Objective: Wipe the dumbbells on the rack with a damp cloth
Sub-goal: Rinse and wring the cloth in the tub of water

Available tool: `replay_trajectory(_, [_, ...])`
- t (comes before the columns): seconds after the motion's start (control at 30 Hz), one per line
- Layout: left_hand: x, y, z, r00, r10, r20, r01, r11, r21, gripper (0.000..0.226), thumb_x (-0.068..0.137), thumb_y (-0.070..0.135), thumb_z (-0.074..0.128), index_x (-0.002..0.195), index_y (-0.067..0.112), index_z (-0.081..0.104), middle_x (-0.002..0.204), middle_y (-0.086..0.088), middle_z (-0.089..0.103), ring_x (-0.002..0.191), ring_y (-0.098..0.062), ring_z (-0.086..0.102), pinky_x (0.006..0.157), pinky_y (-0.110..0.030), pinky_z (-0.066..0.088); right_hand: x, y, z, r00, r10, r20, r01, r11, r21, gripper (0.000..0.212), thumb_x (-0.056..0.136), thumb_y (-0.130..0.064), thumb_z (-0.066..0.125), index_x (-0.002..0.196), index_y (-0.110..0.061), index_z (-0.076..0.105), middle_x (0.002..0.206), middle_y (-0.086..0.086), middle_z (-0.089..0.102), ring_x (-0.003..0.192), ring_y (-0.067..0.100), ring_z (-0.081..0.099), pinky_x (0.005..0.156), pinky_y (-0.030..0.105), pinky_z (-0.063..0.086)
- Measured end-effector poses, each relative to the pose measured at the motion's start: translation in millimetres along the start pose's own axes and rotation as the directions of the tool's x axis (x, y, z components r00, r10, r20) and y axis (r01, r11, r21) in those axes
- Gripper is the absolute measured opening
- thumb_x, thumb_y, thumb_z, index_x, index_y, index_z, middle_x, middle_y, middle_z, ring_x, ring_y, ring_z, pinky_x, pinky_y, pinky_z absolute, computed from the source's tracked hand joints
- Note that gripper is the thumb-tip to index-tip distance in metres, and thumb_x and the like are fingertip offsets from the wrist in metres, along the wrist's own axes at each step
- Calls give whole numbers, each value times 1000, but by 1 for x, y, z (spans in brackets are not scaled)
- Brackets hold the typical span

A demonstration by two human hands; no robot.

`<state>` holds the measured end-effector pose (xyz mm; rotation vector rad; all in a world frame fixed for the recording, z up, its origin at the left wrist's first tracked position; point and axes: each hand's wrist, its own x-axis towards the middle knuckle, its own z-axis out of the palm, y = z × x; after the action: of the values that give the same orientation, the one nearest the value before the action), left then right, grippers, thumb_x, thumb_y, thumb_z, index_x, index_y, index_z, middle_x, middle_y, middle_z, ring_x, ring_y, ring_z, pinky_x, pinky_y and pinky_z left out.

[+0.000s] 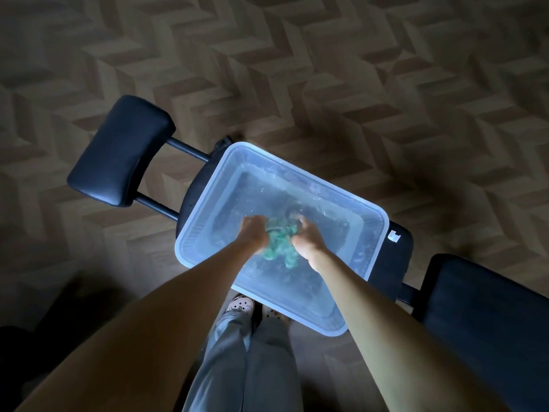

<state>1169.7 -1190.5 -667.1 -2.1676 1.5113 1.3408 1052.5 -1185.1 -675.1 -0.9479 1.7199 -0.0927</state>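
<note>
A green cloth (280,243) is bunched up over a clear plastic tub (205,200) that holds water. My left hand (255,234) grips the cloth's left side. My right hand (307,240) grips its right side, and the two hands sit close together above the water. Part of the cloth hangs down between my wrists. No dumbbells or rack appear in the head view.
The tub rests on a black padded bench (398,263). A black pad (118,150) on two bars sticks out at the left, and another black pad (487,316) lies at the right. Patterned wood floor surrounds it. My feet (252,307) stand under the tub's near edge.
</note>
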Motion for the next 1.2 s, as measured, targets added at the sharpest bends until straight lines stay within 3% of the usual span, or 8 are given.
replay_trajectory(0.13, [5,-1,3,995,-77,-56,74,996,-46,34,91,-3,42,125,-7,45,129,-26,47,122,-37,47,93,-33,40,9,8,-2,992,93,-85,-118,920,-375,36,94,0,36,128,4,46,134,20,50,125,30,48,97,30,39])
replay_trajectory(0.23, [7,-5,4,978,-136,-159,113,983,-148,24,88,-1,49,111,-4,56,118,-23,57,112,-38,54,90,-38,44,2,9,-6,996,25,-86,-59,905,-422,45,94,-1,36,137,-8,41,140,15,47,129,29,44,102,30,35])
replay_trajectory(0.37, [0,3,-1,999,-32,17,32,999,-12,37,87,9,58,122,0,49,126,-19,54,120,-32,51,95,-31,41,0,4,-9,992,2,128,53,902,-428,56,89,6,34,142,-11,37,148,12,37,135,27,37,106,28,32])
replay_trajectory(0.57, [-26,22,-31,996,88,10,-79,933,-352,24,76,-3,56,60,15,59,82,-17,66,76,-25,59,63,-27,49,-35,-18,-30,957,-40,287,73,991,-108,67,83,2,54,142,-17,28,122,6,51,109,22,51,76,25,45])
replay_trajectory(0.77, [-59,37,-67,993,75,96,27,631,-775,27,85,1,46,60,7,53,46,0,50,53,-15,45,54,-22,43,-66,-37,-45,964,-119,240,67,974,215,32,89,-2,53,120,-7,52,120,13,58,101,20,57,84,35,51])
replay_trajectory(0.9, [-61,35,-71,985,-150,87,163,621,-767,36,95,21,39,67,6,57,65,-6,56,60,-16,51,58,-23,45,-83,-49,-47,970,-123,209,-8,845,534,18,91,4,45,101,-9,54,107,10,56,90,20,59,72,32,57])
replay_trajectory(1.03, [-66,30,-66,949,-208,236,314,659,-684,31,97,28,40,118,9,52,118,-7,48,108,-24,46,90,-36,35,-93,-56,-52,947,-198,255,-60,668,741,29,91,7,39,98,-14,58,98,10,62,88,22,61,71,35,59])
replay_trajectory(1.2, [-67,33,-62,863,-41,504,498,245,-832,37,97,32,32,110,7,57,124,-16,56,111,-37,53,91,-57,42,-96,-52,-54,946,-182,267,-88,650,755,29,92,6,37,111,-7,54,98,11,62,87,22,62,63,30,59])
